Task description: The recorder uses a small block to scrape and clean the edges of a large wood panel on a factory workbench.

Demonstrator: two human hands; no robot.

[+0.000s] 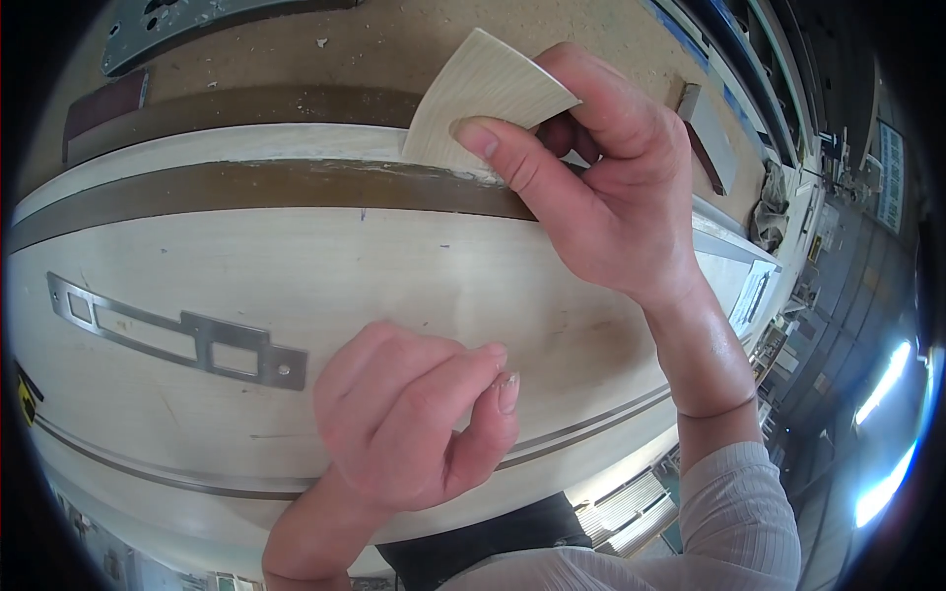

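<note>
My right hand [616,167] pinches a thin, pale wood-grained piece [483,94] between thumb and fingers. The piece's lower edge meets the long white strip [286,143] along the panel's far side, where whitish smears and crumbs show. Between that strip and the pale panel face [473,266] runs a brown band [266,185]. Over the near part of the panel is my left hand [414,414], its fingers curled in and the thumb close to the index fingertip. Nothing shows in it. Left of that hand, a flat metal strike plate [202,340] with rectangular cutouts lies on the panel.
Beyond the panel is a brown work surface [374,44] with scattered flecks. It carries a grey metal part [197,25] at far left, a dark reddish block [103,110] and a flat grey-topped block [708,138] at right. A crumpled cloth [769,207] lies by the right edge.
</note>
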